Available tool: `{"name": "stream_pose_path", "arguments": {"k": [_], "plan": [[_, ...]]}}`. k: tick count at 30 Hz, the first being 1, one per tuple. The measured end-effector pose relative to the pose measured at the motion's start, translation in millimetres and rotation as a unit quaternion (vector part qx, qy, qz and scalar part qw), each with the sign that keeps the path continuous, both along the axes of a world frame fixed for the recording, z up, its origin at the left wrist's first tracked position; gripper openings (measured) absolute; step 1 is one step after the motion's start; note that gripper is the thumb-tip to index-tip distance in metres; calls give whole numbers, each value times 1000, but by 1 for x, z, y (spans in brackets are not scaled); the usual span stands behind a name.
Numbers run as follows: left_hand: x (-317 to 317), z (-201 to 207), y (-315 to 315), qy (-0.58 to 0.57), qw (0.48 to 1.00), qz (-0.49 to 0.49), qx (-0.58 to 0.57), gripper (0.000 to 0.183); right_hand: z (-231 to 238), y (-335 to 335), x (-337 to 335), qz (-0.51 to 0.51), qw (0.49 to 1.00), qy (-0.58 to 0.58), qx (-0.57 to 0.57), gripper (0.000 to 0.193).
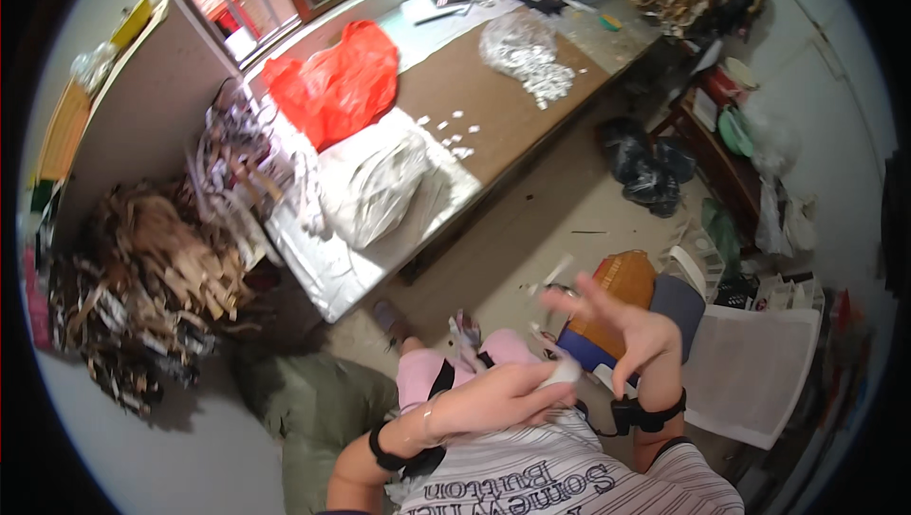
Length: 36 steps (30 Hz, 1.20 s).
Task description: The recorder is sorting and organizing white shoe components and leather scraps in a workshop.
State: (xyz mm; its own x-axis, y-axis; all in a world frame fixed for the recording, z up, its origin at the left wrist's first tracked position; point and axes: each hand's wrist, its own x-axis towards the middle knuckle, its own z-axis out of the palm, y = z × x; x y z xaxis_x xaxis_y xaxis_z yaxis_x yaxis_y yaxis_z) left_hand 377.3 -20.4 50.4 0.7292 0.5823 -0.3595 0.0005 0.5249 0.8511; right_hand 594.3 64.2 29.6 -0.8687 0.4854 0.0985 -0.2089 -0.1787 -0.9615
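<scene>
In front of my body, my left hand (503, 396) is closed round a small white object (564, 373) that sticks out past the fingertips. Its exact kind is too blurred to tell. To the right of it, my right hand (622, 325) is raised with fingers spread and nothing in its grasp. Behind that hand stand an orange-brown rounded seat or container (622, 278) with a blue lower part and a grey one (677, 311). Between my pink-clad knees lies a small crumpled item (465, 335), partly hidden.
A long table (465, 74) bears a red plastic bag (342, 83), a white plastic bag (375, 183) and a clear bag of small white pieces (531, 55). Bundled strips (171, 249) hang at left. A green sack (327, 411), black bags (645, 164) and a white bin (750, 373) surround me.
</scene>
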Motion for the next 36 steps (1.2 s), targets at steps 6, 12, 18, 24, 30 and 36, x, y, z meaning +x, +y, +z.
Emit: {"name": "stream_pose_path", "arguments": {"k": [6, 12, 18, 24, 30, 36], "plan": [[30, 26, -1, 17, 925, 107, 363, 20, -5, -17, -43, 267, 956, -100, -72, 77], [-19, 32, -51, -77, 975, 51, 204, 19, 24, 0, -42, 143, 964, -173, 141, 33], [-38, 33, -72, -35, 973, 127, 190, 17, 21, -4, -43, -180, 959, -179, 123, 11], [-40, 72, -49, 0, 979, 60, 197, 18, 26, -11, -79, -11, 936, -117, 331, 23], [-20, 50, -63, 137, 961, 56, 235, 16, 21, -18, -73, 155, 978, 17, 140, 26], [-73, 25, -49, -4, 999, 28, 44, 17, 15, -1, -37, -243, 952, -84, 169, 24]]}}
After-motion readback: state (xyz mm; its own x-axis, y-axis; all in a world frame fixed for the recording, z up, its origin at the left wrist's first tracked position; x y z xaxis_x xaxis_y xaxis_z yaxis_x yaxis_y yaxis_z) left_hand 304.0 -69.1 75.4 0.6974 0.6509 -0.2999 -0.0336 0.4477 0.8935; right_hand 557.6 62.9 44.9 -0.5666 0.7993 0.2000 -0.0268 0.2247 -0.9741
